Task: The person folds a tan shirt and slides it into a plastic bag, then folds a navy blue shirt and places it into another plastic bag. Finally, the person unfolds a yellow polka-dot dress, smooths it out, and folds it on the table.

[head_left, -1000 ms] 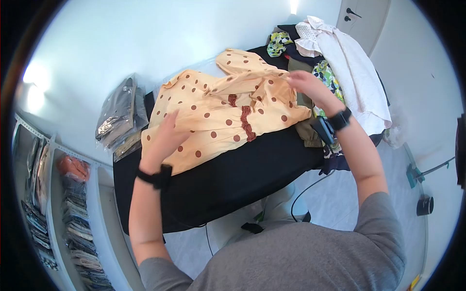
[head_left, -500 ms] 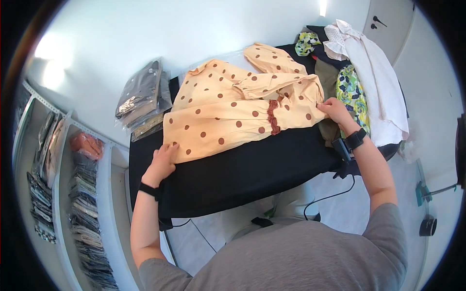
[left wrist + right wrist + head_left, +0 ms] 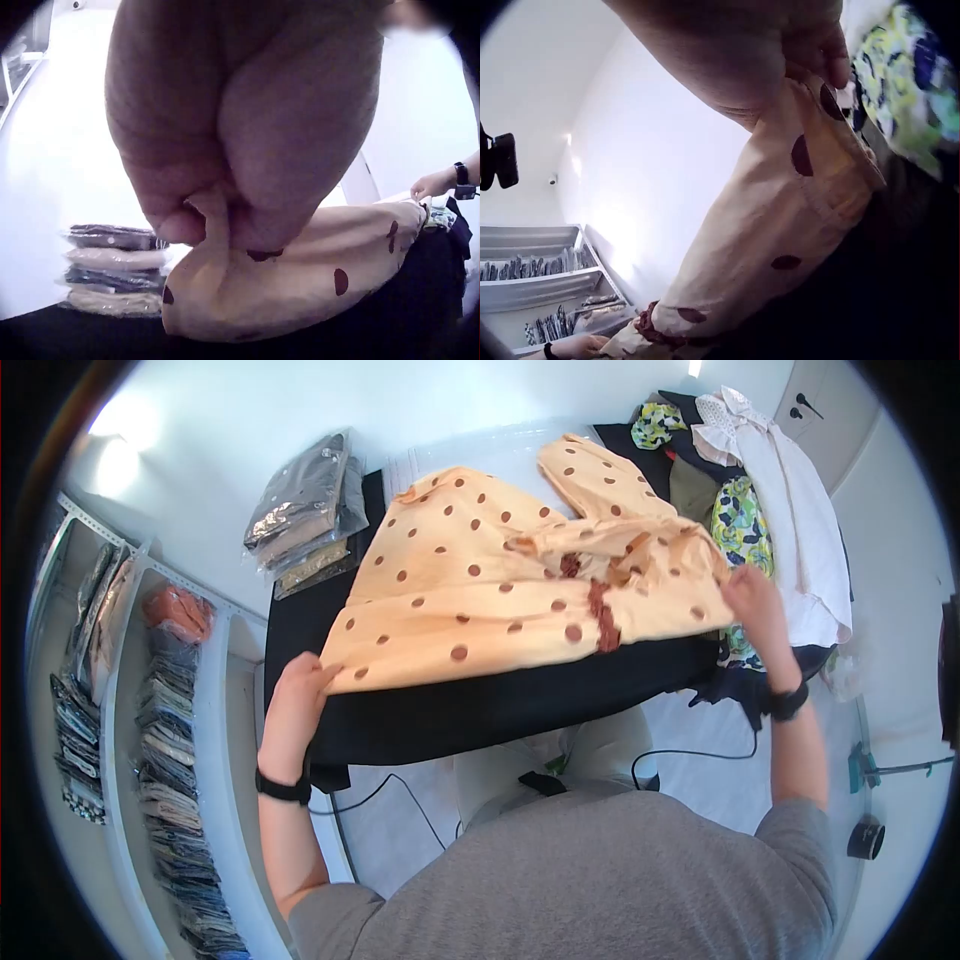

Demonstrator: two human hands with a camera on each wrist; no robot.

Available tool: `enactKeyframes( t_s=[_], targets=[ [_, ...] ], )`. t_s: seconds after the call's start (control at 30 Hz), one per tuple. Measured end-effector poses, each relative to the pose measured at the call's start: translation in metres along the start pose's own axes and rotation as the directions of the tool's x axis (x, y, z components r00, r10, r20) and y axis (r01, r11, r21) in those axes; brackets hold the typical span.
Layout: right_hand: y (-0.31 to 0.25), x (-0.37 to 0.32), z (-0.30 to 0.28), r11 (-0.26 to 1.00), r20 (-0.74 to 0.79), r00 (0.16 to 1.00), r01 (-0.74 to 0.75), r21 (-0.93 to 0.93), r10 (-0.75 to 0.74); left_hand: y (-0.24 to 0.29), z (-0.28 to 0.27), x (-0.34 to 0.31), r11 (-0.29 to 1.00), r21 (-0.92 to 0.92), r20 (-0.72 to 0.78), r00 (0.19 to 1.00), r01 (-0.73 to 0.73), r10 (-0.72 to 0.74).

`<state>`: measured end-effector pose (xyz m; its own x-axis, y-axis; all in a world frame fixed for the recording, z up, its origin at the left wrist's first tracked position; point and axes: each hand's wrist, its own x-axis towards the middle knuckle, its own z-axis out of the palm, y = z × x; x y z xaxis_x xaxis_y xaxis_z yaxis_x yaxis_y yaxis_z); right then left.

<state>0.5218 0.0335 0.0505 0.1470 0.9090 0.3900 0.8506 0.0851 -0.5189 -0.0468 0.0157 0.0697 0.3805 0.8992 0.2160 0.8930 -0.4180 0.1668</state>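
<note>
A pale yellow dress point(image 3: 440, 600) with brown dots and a ruffled brown waistband point(image 3: 604, 618) spreads across the black-covered table point(image 3: 430, 725). My left hand point(image 3: 298, 690) pinches its hem corner at the near left; in the left wrist view a fold of the cloth point(image 3: 216, 232) sticks up between thumb and fingers. At the other end my right hand point(image 3: 757, 607) grips the dress near the shoulder, and the right wrist view shows the fabric point(image 3: 742, 217) hanging taut from the fingers. Between both hands the near edge is stretched and raised. One sleeve point(image 3: 600, 475) lies toward the wall.
Bagged folded garments point(image 3: 305, 505) are stacked at the table's left back corner. To the right lie a white garment point(image 3: 790, 530) and a floral one point(image 3: 742, 530). Shelves point(image 3: 140, 600) of packed clothes stand at left. A black cable point(image 3: 690, 756) hangs below the table.
Both hands came down from over the dress to its near edge, took hold at the hem and shoulder ends, and lifted that edge. The view has shifted somewhat.
</note>
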Motion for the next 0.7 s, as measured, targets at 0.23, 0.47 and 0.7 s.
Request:
enactKeyframes(
  t_s=[0.23, 0.47, 0.7],
  targets=[
    [0.013, -0.076, 0.03, 0.977, 0.116, 0.983, -0.159, 0.139, 0.143, 0.03, -0.014, -0.024, 1.0, 0.009, 0.186, 0.982, 0.02, -0.022],
    [0.023, -0.06, 0.015, 0.972, -0.084, 0.983, 0.176, 0.154, -0.165, 0.129, -0.027, 0.095, 0.924, -0.332, 0.115, 0.964, -0.19, 0.24],
    [0.011, -0.055, 0.034, 0.871, -0.006, 0.88, 0.472, 0.14, -0.476, 0.177, 0.086, 0.184, 0.852, -0.157, 0.07, 0.855, -0.499, 0.514]
  ],
)
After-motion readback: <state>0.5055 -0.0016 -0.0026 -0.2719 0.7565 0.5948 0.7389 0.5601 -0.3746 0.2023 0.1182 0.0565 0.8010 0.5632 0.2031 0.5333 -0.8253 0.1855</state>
